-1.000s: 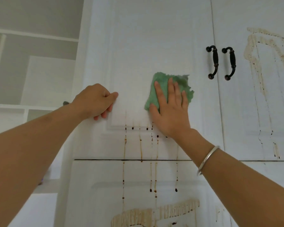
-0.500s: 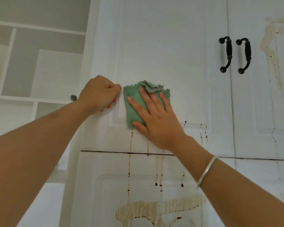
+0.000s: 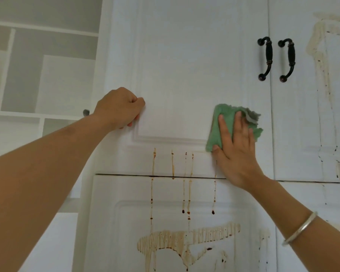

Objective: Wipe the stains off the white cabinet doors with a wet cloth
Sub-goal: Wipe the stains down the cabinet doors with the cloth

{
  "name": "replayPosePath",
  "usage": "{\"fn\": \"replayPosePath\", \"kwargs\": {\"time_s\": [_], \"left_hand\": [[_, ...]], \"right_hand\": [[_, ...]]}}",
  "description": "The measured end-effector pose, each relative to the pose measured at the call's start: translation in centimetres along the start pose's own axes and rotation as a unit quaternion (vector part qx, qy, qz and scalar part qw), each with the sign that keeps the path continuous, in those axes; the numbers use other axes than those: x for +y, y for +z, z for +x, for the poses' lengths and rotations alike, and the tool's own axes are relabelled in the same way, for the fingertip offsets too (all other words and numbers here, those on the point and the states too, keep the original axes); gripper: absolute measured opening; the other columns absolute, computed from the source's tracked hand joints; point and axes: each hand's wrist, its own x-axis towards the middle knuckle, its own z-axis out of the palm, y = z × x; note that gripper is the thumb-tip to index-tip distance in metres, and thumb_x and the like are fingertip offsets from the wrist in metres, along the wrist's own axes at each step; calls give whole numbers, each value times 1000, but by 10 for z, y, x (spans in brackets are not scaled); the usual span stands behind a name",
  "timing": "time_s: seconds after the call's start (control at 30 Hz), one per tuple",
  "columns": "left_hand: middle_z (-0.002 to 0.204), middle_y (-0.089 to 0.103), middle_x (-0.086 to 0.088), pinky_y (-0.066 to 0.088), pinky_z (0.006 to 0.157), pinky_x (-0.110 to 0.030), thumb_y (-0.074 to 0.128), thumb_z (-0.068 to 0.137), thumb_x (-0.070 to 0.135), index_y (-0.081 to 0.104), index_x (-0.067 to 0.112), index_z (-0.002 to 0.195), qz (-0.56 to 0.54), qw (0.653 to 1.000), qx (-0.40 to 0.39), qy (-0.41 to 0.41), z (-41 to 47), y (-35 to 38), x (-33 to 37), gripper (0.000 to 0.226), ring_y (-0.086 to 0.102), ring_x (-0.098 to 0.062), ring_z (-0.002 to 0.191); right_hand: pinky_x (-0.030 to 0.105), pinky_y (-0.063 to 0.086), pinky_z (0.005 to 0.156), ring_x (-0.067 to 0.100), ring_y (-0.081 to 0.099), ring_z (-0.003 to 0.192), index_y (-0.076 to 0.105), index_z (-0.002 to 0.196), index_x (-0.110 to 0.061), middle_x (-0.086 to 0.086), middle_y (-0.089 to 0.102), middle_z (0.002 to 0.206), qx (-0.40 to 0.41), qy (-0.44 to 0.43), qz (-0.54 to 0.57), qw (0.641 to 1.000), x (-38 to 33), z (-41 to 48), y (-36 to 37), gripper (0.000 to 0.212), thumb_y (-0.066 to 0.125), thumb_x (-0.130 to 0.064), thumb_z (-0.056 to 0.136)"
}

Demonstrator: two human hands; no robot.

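A green cloth (image 3: 217, 130) lies flat against the upper left white cabinet door (image 3: 185, 55), at the lower right corner of its raised panel. My right hand (image 3: 236, 154) presses it there with straight fingers. My left hand (image 3: 120, 108) is curled into a fist against the panel's left edge and holds nothing. Brown drip stains (image 3: 153, 173) run down from below the panel onto the lower door (image 3: 126, 222), where a wide brown smear (image 3: 185, 238) spreads. The right upper door (image 3: 302, 114) carries a pale yellowish stain outline (image 3: 320, 55).
Two dark curved handles (image 3: 266, 58) sit where the upper doors meet. Open white shelving (image 3: 37, 75) stands to the left of the cabinet. A silver bangle (image 3: 300, 228) is on my right wrist.
My right hand slid the cloth left across the panel, then back right to the panel's lower right corner. My left fist stayed in place on the door.
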Motion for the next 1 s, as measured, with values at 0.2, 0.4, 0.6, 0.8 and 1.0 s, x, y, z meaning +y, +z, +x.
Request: {"fn": "replayPosePath", "kwargs": {"time_s": [0.2, 0.4, 0.6, 0.8, 1.0], "left_hand": [[43, 58, 2, 43, 57, -27, 44, 92, 34, 62, 9, 57, 2, 1000, -16, 6, 3, 0, -2, 46, 53, -24, 46], [45, 37, -2, 33, 52, -30, 43, 97, 37, 33, 14, 49, 97, 990, 34, 92, -4, 3, -4, 54, 37, -22, 44], [60, 60, -20, 42, 60, -34, 39, 98, 39, 56, -2, 64, 132, 985, 54, 98, -9, 4, -4, 56, 57, -36, 60], [48, 42, -8, 32, 53, -30, 38, 98, 34, 41, 9, 53, 192, 970, 82, 121, -18, 10, 0, 51, 41, -28, 46], [49, 53, -8, 40, 57, -30, 37, 100, 35, 57, -1, 61, 168, 982, 10, 85, -24, 7, 0, 57, 52, -29, 48]], "right_hand": [[45, -15, 118, 28, -9, 149, 1, 156, -24, 14, -9, 161, 6, -107, -19, 994, -86, 5, 22, 65, 16, -42, 95], [44, 3, 122, 26, 24, 145, 31, 152, -21, 9, 22, 160, 36, -187, -9, 982, -150, 0, 47, 57, 33, -35, 97], [40, 8, 122, 21, 32, 143, 55, 130, -17, 5, 35, 155, 16, -235, 22, 972, -107, 1, 30, 46, 45, -35, 89], [39, 1, 122, 19, 25, 145, 51, 129, -18, 7, 32, 155, 0, -146, -23, 989, -33, -20, 7, 44, 38, -39, 92], [40, 1, 122, 20, 6, 149, 42, 136, -10, 12, 16, 160, 27, -1, -13, 1000, 24, -48, 0, 56, 29, -42, 93]]}}
